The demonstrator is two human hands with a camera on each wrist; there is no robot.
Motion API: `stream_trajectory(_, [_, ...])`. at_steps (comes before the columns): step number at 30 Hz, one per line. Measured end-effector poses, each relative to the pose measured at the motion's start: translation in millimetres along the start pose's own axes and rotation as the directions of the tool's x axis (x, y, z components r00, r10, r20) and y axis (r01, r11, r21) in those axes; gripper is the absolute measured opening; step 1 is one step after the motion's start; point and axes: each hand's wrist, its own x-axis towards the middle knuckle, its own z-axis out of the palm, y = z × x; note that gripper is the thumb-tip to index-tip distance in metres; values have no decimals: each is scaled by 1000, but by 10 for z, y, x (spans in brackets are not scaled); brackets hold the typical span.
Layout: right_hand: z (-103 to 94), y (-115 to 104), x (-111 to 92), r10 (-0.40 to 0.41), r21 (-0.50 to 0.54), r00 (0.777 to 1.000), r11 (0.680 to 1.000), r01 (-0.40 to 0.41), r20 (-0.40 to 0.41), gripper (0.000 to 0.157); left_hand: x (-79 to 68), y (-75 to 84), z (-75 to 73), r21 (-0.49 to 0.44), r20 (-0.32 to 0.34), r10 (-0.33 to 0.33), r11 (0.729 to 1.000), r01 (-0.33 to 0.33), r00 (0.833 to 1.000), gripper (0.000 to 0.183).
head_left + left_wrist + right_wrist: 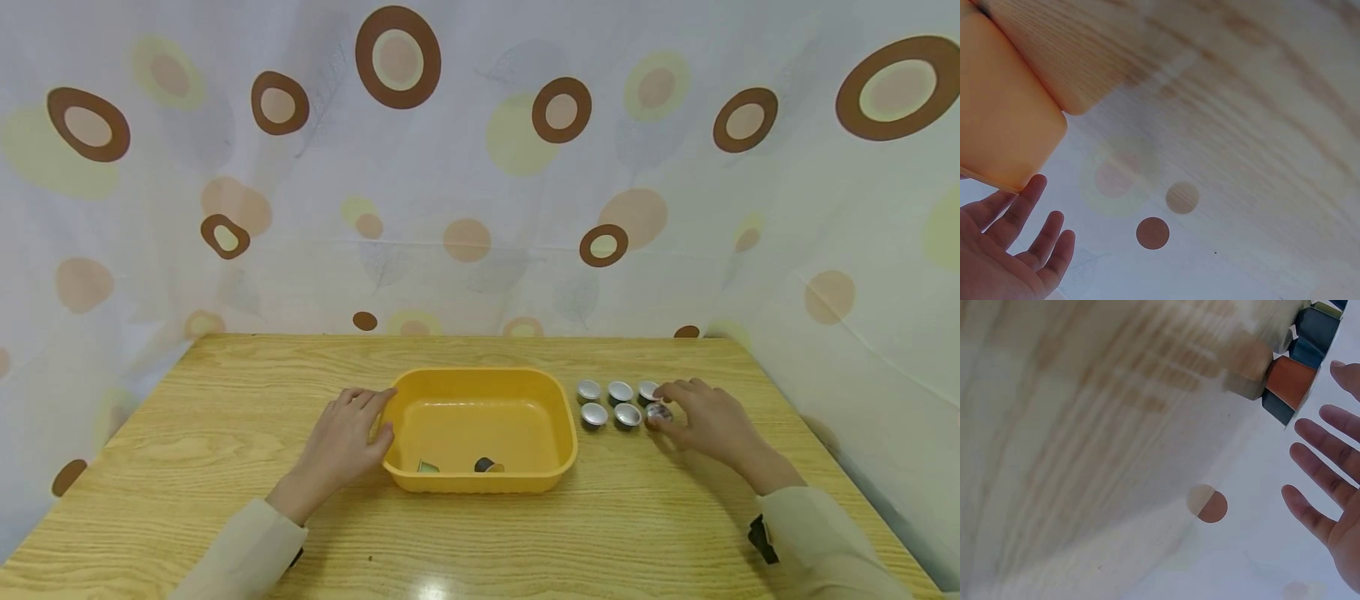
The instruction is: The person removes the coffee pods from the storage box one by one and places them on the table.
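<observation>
A yellow plastic tub [480, 481] sits mid-table, with a pale green coffee capsule [428, 467] and a dark coffee capsule [484, 464] inside near its front wall. At the tub's left rim is my left hand [337, 440]; its extended fingers touch the edge. To the tub's right, several coffee capsules stand lid up in two rows. My right hand [716, 425] reaches over the right end, thumb and fingers spread about the front-row end capsule [660, 411]. In the right wrist view an orange capsule [1291, 381] shows, and the fingers look apart from it.
The wood-grain table [187, 417] extends to both sides of the tub. A patterned cloth [465, 167] hangs behind the table and along its sides. Other silver-lidded capsules, such as the back-left capsule [588, 389], stand close together between tub and right hand.
</observation>
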Motion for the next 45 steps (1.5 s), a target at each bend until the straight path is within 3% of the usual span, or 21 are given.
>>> stream_trajectory(17, [-40,-241,149,-101,-43,990,994,97,-99,32,8,1,-1,8,1,-14,1000,14,1000,43])
stream_trajectory(27, [-55,-472,226,-251,-89,947,967,238,-200,31,8,9,-13,5,5,-10,1000,10,1000,44])
stream_trajectory(45, [-61,-828,356,-374,-80,899,927,365,-228,30,0,6,-20,-11,3,-11,1000,11,1000,44])
